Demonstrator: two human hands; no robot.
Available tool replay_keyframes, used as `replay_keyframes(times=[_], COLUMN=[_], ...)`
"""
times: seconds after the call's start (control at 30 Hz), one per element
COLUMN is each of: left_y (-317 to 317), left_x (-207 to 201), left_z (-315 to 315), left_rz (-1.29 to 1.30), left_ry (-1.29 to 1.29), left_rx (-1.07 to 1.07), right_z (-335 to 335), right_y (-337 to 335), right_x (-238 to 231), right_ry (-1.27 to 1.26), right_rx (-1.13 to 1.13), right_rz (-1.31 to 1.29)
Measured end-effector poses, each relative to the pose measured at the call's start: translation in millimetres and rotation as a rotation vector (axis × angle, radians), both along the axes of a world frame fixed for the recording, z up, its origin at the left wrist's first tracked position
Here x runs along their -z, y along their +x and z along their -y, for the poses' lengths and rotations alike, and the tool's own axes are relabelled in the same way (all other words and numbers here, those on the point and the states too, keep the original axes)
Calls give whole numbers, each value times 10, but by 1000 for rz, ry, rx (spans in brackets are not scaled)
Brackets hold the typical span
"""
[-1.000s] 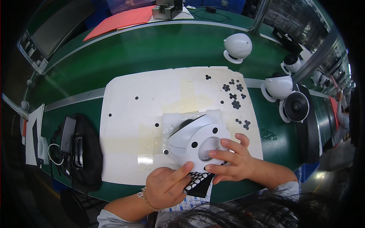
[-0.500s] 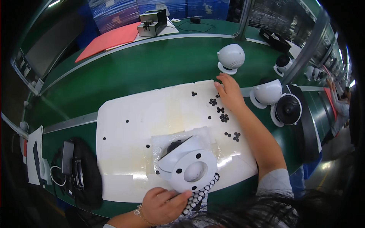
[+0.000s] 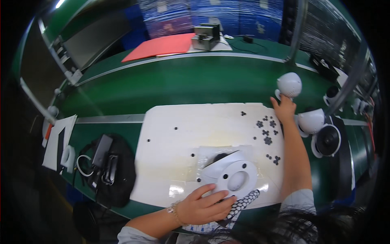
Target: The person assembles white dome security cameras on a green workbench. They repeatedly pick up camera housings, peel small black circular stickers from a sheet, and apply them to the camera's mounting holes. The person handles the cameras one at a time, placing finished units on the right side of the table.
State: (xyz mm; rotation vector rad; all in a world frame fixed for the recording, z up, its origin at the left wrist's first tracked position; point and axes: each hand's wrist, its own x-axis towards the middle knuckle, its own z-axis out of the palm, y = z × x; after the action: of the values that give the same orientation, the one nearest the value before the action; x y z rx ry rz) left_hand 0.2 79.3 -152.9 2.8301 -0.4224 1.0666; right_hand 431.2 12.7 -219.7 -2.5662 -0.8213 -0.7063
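A white round-headed device lies tipped over on a clear plastic wrap, its ring-shaped base turned up. Several small black round pads sit on that base. My left hand rests across the base's near edge with its fingers stretched out and spread. Partly under it is a strip with a black-and-white honeycomb pattern. At the far right, my right hand reaches to the foot of an upright white device. Its thumb stands apart, and the fingertips overlap the foot; whether they touch it I cannot make out.
A white board covers the green table, with clusters of black pads at its right. More white devices stand beyond my right forearm. To the left lies a black bag. A metal box and red sheet sit behind.
My left hand has moved from the base's near edge further over it, fingers now spread. My right hand has reached farther out to the upright device. The whole view has shifted.
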Motion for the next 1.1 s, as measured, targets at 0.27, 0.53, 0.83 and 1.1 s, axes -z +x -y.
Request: replay_keyframes(times=[0.27,0.53,0.83,1.1], left_y=[111,174,289,345], left_x=[16,96,21,-14], left_z=[0,-7,-107,-104], left_rz=[59,124,99,119], left_ry=[20,49,175,169], left_rx=[102,136,223,199], right_z=[366,957,1524,1763], right_y=[-611,-1132,-1582,-1767], right_x=[-130,-108,-205,-348], right_ry=[-2,-111,-170,-120], right_rx=[-157,-284,-391,-438], right_rz=[86,32,-90,-92])
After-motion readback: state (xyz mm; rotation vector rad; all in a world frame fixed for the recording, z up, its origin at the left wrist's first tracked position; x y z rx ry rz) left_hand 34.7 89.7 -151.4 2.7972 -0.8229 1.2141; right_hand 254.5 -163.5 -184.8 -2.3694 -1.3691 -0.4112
